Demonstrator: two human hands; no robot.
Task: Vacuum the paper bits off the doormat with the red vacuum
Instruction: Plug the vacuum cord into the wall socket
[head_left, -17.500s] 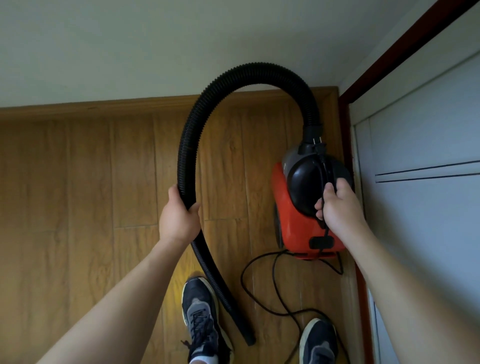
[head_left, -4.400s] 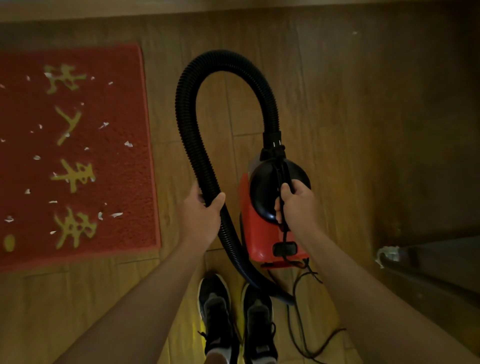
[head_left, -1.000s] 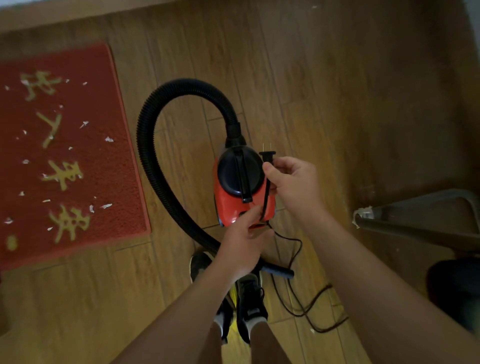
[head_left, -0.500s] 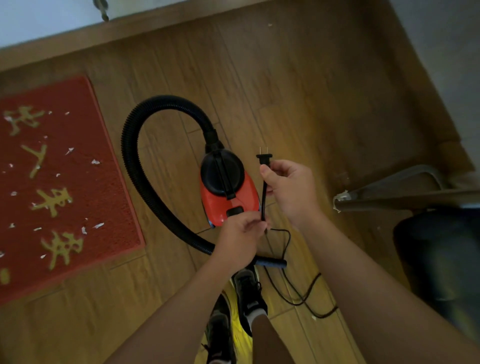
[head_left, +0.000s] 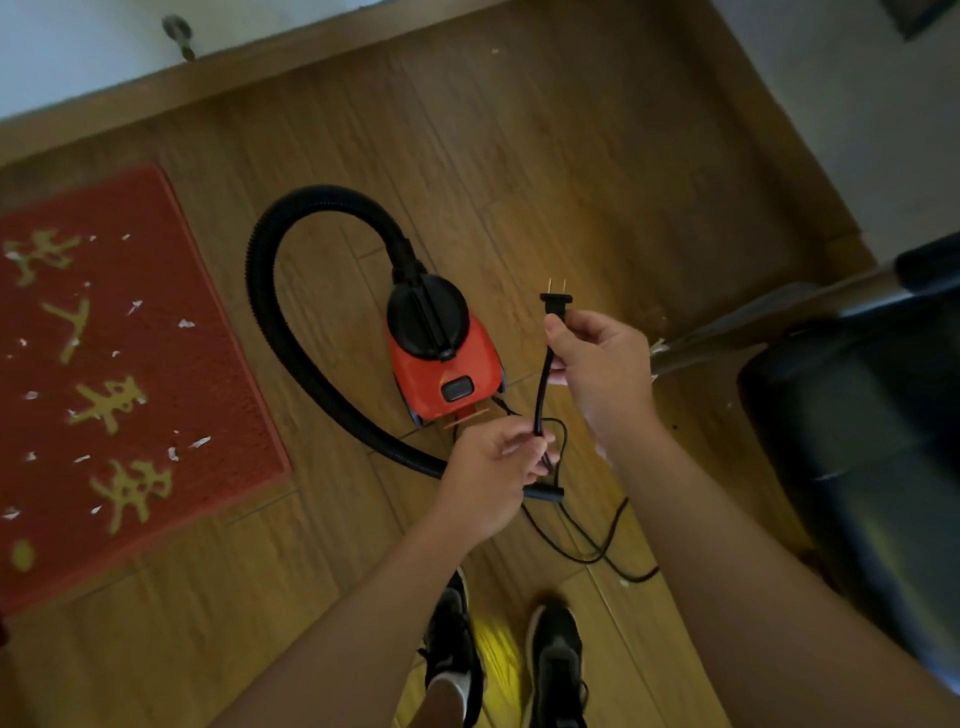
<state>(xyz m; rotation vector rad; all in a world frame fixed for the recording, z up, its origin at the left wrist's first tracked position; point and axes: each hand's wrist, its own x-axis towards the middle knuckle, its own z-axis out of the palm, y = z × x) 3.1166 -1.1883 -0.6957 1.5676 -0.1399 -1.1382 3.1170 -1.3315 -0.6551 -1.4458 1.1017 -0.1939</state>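
Note:
The red vacuum (head_left: 457, 374) with a black top stands on the wooden floor in mid view. Its black ribbed hose (head_left: 270, 270) loops left and back down to a nozzle end (head_left: 545, 492) near my hands. My right hand (head_left: 602, 374) pinches the power cord just below its two-pin plug (head_left: 555, 299), prongs pointing up. My left hand (head_left: 493, 467) grips the same cord (head_left: 540, 395) lower down. The red doormat (head_left: 171, 395) with yellow characters lies at the left, strewn with several white paper bits (head_left: 186, 323).
A black chair seat (head_left: 862, 415) with a metal leg (head_left: 753, 322) stands at the right. Slack cord (head_left: 597, 551) lies looped on the floor by my black shoes (head_left: 556, 665). A wooden skirting board (head_left: 311, 57) and white wall run along the top.
The vacuum was carried to the mat and set down. Over the last second my right hand has held the plug up, while my left hand slid down the cord; the view tilted right.

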